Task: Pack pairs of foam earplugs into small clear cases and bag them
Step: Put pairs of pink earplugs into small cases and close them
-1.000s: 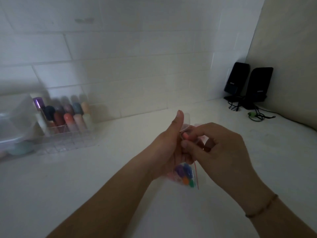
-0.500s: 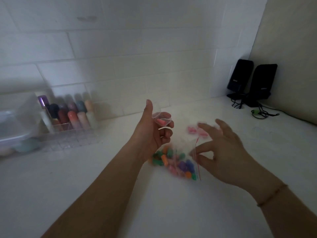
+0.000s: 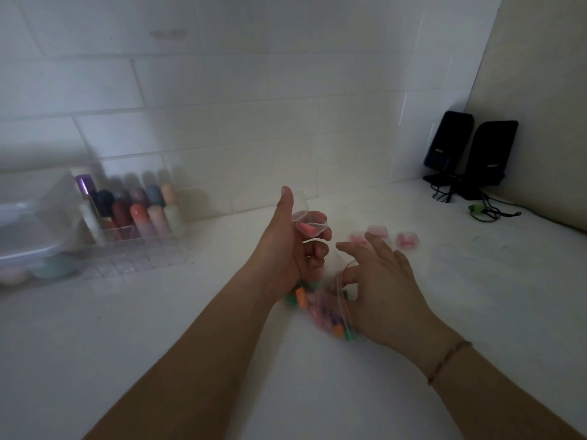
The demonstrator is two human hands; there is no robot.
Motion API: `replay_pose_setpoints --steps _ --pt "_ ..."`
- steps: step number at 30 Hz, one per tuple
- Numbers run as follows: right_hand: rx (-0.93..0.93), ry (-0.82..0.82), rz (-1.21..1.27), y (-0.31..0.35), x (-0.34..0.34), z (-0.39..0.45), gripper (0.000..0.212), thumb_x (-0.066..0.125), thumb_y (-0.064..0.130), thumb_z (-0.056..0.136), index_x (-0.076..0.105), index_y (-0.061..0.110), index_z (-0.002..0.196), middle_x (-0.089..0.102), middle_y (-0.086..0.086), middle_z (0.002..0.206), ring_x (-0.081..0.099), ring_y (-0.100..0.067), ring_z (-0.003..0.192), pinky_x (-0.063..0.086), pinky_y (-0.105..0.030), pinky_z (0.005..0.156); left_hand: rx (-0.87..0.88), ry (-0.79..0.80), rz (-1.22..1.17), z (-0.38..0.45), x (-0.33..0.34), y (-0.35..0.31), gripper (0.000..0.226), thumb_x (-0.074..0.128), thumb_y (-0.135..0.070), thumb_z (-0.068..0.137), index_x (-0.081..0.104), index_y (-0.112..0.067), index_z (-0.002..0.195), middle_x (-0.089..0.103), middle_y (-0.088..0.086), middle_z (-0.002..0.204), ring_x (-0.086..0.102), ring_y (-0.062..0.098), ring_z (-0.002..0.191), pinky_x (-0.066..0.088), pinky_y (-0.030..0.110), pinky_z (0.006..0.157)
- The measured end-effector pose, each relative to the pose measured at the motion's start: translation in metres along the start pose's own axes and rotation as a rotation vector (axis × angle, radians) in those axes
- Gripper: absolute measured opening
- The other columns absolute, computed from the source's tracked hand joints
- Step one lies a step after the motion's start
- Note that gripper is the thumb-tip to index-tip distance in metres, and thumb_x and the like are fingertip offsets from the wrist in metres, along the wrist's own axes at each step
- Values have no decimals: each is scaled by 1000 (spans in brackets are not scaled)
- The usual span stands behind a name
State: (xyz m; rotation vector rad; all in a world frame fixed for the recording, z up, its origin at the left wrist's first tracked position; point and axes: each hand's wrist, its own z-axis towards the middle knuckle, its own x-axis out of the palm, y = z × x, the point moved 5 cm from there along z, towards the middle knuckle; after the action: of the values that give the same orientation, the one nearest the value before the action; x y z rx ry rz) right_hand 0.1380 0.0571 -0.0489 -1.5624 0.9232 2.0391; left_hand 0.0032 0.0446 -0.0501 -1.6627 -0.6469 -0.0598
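My left hand (image 3: 290, 252) holds a small clear case (image 3: 309, 224) upright between thumb and fingertips; its lid stands open and a pink earplug lies inside. Below both hands a clear zip bag (image 3: 324, 308) full of mixed coloured earplugs rests on the white counter (image 3: 158, 328). My right hand (image 3: 378, 287) hovers over the bag with thumb and forefinger pinching at its upper edge and the other fingers spread. Beyond the right fingertips, three closed clear cases (image 3: 382, 238) with pink earplugs lie in a row on the counter.
A clear acrylic organiser (image 3: 133, 230) with coloured bottles stands at the back left, beside a translucent plastic box (image 3: 28, 227). Two black speakers (image 3: 470, 154) with cables and a green cable tie (image 3: 479, 211) sit in the far right corner. A tiled wall backs the counter.
My hands have come apart: the left has kept the open case, while the right dropped to the earplug bag, which now lies on the counter. The view shifted slightly.
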Motion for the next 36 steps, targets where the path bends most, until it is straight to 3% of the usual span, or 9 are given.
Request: replay_pose_setpoints --steps 3,7,11,15,18,22,25,32,36 --pt "-25 -35 41 -2 1 2 23 59 48 81 72 35 95 33 15 152 9 -21 147 13 -50 117 -1 -5 1 0 0 0 71 28 -77 87 57 -12 86 57 6 67 44 18 50 27 24 52" --pt "-21 -181 194 -24 -21 0 13 74 49 66 63 41 69 53 12 135 37 -16 136 21 -46 116 10 0 4 -1 0 -2 70 29 -76 88 58 -12 84 56 7 69 45 18 51 28 24 53" --pt "154 -423 704 -52 -57 -11 15 80 29 72 65 28 70 66 16 113 58 -8 109 38 -35 103 21 57 -7 -5 9 -1 70 29 -75 88 57 -11 82 56 6 64 45 18 51 33 23 51" --pt "103 -443 1182 -49 -61 -13 13 71 6 79 70 13 89 76 -6 84 72 -21 79 56 -38 80 50 188 55 -11 27 6 72 24 -73 89 57 -10 83 56 8 64 46 19 50 34 27 52" --pt "14 -453 1008 -36 -61 -14 18 68 18 84 72 23 101 75 3 78 70 -15 67 58 -29 67 73 244 119 -16 35 14 73 26 -73 88 61 -9 86 55 8 69 47 19 53 36 29 55" --pt "-71 -494 691 -22 -58 -18 26 71 33 81 69 32 106 70 21 84 66 -3 77 50 -13 70 74 307 174 -19 41 24 80 33 -79 82 59 -7 103 49 5 68 47 16 55 39 28 55" --pt "-82 -515 603 -21 -61 -18 22 76 33 75 68 31 95 69 18 76 62 -2 77 44 -10 66 51 365 194 -22 45 27 85 34 -81 78 58 -7 114 44 5 70 45 15 55 38 25 53" --pt "-58 -546 506 -27 -61 -19 8 77 38 75 72 37 80 64 27 74 55 -2 72 36 -18 63 6 395 136 -28 51 28 77 28 -73 85 67 -10 107 40 4 68 41 14 54 34 24 53" --pt "-75 -563 447 -32 -60 -16 18 72 48 73 75 33 82 65 18 78 55 -5 77 36 -19 64 -21 429 67 -31 55 26 76 21 -71 91 75 -20 76 38 4 66 37 15 54 31 27 55"
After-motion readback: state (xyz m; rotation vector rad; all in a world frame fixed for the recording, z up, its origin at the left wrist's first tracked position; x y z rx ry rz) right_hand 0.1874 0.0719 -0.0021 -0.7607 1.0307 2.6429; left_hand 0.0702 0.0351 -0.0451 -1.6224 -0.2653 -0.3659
